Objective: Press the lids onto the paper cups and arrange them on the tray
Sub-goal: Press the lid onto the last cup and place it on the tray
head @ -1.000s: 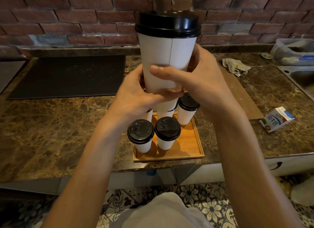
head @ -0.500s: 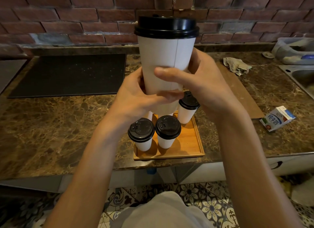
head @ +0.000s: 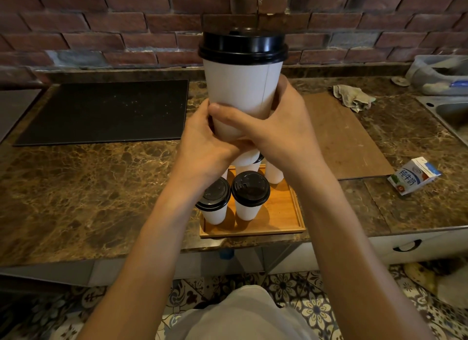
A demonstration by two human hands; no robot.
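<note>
Only the head view here, looking down over the worktop (head: pixel 88 182).

Both hands are clamped round the lower half of one tall white paper cup (head: pixel 240 91), held upright in the air above the back of the tray. The left hand (head: pixel 202 137) wraps it from the left side. The right hand (head: pixel 281 126) comes in from the right, thumb lying across the front of the cup. The two hands overlap near the cup's base. A black lid (head: pixel 243 47) sits on the rim and looks level all round, so no way to see what's inside, if anything.

The wooden tray (head: pixel 283 213) sits at the front edge of the worktop, roughly mid-way along. On it, in the front row, stand a left lidded cup (head: pixel 215 213) and a middle lidded cup (head: pixel 249 190), just beside each other, both upright and both capped in black. Behind them are more white cups, mostly hidden by the hands. One rear cup (head: pixel 274 173) shows its body on the right, and I can't count the rest. The front right part of the tray is bare wood.

Other stuff: a black mat (head: pixel 106 111) towards the back left, a flat wooden board (head: pixel 342 137) right of the hands, and a crumpled cloth (head: pixel 353 96) at its far end. A small milk carton (head: pixel 412 175) lies tilted near the right side. A sink (head: pixel 453 114) is at the right edge. A clear plastic tub (head: pixel 440 73) sits in the back right corner, contents too blurry to tell.
</note>
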